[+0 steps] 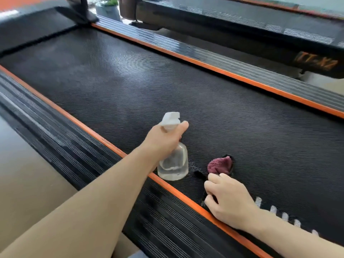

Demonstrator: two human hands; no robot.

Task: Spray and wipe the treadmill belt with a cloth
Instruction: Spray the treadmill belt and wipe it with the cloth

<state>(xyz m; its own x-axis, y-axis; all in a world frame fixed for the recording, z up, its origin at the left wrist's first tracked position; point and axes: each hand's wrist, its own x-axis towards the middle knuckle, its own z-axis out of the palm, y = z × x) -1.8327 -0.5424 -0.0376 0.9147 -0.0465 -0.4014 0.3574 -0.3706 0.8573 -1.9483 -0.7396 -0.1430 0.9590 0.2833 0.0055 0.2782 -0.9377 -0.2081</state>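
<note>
While blurred, cloth (220, 166) half-hidden by right hand (229, 199)

Most of the treadmill belt (149, 86) lay bare and open toward its far end. Near the close edge, the spray bottle (173, 164) in the left hand (163, 140) and the maroon cloth (220, 165) under the right hand (229, 198) took up room. Orange rails (223, 71) bounded both sides, and a dark upright (78, 8) stood at the far-left corner.

Second treadmill (260, 25) beyond, beige floor (28, 183) alongside, blurred pot (108, 10), perhaps a plant
</note>
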